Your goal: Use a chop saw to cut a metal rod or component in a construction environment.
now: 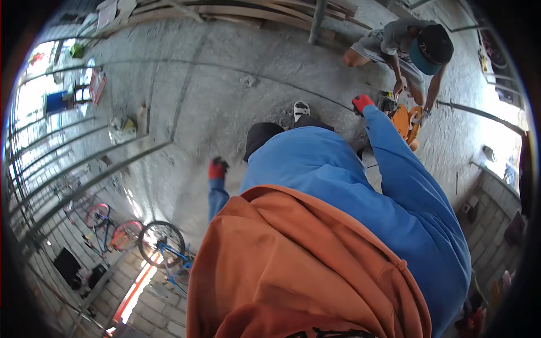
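The person's red-gloved right hand (362, 103), upper right of centre, meets a long thin rod (304, 89) just beside an orange cut-off saw (400, 121) handled by a crouching co-worker (399, 37); whether its fingers grip the rod cannot be told. The left hand (217, 168), left of centre, shows nothing held; its openness is unclear. If the rod were cut, slack support could let it twist or kick toward that near glove. Bare concrete floor (194, 110) gives room upper left; metal bars (101, 172) edge the lower left.

No legible lettering or numbers.
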A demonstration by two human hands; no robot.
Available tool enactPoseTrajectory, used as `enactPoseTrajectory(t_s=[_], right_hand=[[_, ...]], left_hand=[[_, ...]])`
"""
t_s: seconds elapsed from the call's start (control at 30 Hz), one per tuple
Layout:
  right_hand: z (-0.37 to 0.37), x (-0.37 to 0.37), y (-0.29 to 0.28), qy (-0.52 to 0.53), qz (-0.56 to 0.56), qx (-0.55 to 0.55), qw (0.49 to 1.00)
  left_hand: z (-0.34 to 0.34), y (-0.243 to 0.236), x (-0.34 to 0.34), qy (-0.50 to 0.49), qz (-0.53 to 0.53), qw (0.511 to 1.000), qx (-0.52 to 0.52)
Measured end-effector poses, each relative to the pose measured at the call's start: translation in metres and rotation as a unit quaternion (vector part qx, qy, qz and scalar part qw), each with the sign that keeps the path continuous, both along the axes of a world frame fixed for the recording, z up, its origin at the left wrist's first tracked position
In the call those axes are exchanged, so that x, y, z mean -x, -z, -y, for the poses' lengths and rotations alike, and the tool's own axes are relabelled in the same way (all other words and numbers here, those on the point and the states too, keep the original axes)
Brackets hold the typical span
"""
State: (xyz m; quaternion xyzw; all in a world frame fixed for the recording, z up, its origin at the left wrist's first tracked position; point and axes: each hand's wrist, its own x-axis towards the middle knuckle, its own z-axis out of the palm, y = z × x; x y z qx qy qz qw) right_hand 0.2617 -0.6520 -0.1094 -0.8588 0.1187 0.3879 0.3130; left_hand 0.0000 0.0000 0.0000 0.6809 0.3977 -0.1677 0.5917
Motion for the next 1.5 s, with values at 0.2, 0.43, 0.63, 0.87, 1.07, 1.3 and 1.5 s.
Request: enactPoseTrajectory(t_s=[0.2, 0.43, 0.63, 0.87, 1.07, 1.3, 1.5], right_hand=[[-0.049, -0.062, -0.023, 0.273, 0.068, -0.162, 0.946], [-0.084, -0.030, -0.003, 0.358, 0.130, -0.147, 0.913], [-0.137, 0.031, -0.023, 0.616, 0.066, -0.058, 0.783], [-0.257, 0.055, -0.033, 0.671, 0.088, 0.004, 0.736], [-0.303, 0.050, -0.041, 0.687, 0.123, 0.051, 0.714], [-0.330, 0.059, -0.027, 0.730, 0.121, 0.028, 0.672], [-0.362, 0.045, -0.060, 0.646, 0.049, -0.044, 0.760]], left_hand=[[0.006, -0.077, -0.336, 0.150, 0.245, 0.946, -0.147], [0.225, -0.243, -0.610, 0.396, 0.581, 0.700, -0.127], [0.335, -0.330, -0.706, 0.434, 0.662, 0.612, -0.001], [0.388, -0.365, -0.768, 0.369, 0.700, 0.604, 0.097], [0.444, -0.373, -0.798, 0.378, 0.733, 0.561, 0.070], [0.470, -0.367, -0.797, 0.255, 0.767, 0.574, 0.130], [0.471, -0.364, -0.805, 0.261, 0.784, 0.543, 0.146]])
